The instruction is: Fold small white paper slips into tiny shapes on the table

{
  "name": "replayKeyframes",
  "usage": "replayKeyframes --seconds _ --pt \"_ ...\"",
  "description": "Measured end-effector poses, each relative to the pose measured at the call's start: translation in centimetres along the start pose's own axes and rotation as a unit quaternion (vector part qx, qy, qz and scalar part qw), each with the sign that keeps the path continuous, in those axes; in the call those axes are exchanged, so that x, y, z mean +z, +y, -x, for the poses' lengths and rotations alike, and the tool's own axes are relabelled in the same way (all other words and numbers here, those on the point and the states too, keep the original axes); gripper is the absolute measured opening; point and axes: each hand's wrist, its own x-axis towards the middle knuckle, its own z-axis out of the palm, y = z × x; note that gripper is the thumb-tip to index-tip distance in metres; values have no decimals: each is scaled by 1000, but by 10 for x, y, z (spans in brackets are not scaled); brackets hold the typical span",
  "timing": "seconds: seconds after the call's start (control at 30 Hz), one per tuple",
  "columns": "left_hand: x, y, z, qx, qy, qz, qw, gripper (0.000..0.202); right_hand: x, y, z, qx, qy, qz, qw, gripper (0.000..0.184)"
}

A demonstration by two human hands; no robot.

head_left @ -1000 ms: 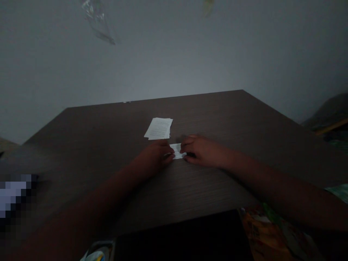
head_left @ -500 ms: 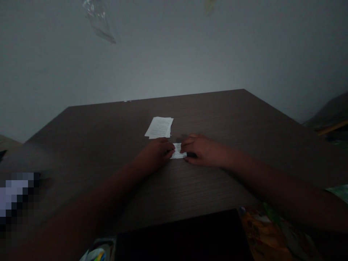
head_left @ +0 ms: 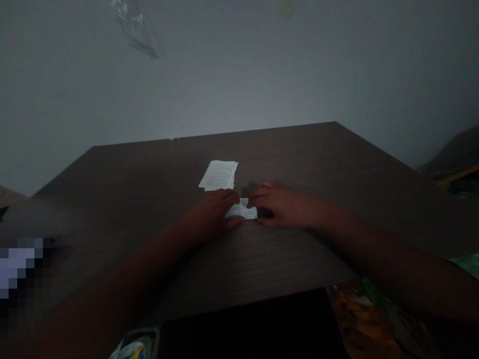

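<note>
A small white slip of printed paper [head_left: 245,212], which looks folded, lies on the table between my two hands. My left hand [head_left: 214,213] holds its left end, the thumb along the near edge and the fingers at the far edge. On the right end rest the fingers of my right hand [head_left: 280,203], with the thumb bent near the close corner. Just beyond my left hand is a small stack of white printed sheets [head_left: 219,174], slightly fanned out. The dim light hides the exact fingertip contact.
The dark wood-grain table [head_left: 299,154] reaches back to a grey wall [head_left: 239,75], where a clear plastic bag [head_left: 136,30] hangs. A pixelated device [head_left: 18,267] lies at the left. Colourful packaging [head_left: 366,319] sits below the near right edge.
My left thumb and fingers have spread apart and shifted slightly left, showing more of the paper's left part. My right fingers have moved up a little. The stack stays put.
</note>
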Motion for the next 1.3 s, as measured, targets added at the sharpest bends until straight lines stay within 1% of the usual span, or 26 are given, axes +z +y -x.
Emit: replayKeyframes --seconds 0.1,0.2,0.33,0.37,0.5,0.6,0.73,0.87,0.97,1.17,1.3 --pt "-2 2 0 16 4 -14 1000 28 1 1 0 -6 6 -1 1000 30" --pt "-4 2 0 32 10 -4 999 25 5 3 -2 -10 17 -1 1000 29" --pt "-6 -2 2 46 3 21 999 24 12 7 -5 -21 39 -21 999 17" --pt "-6 -4 3 49 0 32 998 25 13 8 -5 -26 43 -31 998 16" --pt "-5 -10 2 61 -6 89 994 21 16 12 -6 -47 52 -74 995 17" --pt "-4 -11 1 48 -2 105 993 19 18 14 -5 -53 51 -95 993 19" --pt "-2 -9 2 27 -4 114 993 24 25 14 -6 -32 72 -95 992 18" --pt "-1 -9 2 26 -3 136 990 25 33 13 -10 -1 107 -104 989 16" --pt "-2 -8 1 22 -5 145 989 25 37 11 -12 26 121 -102 987 16" --pt "-4 -2 0 13 -12 161 987 26 42 8 -14 62 119 -66 989 16" --pt "-1 -3 1 -6 -9 162 987 30 44 7 -14 92 114 -57 987 17"
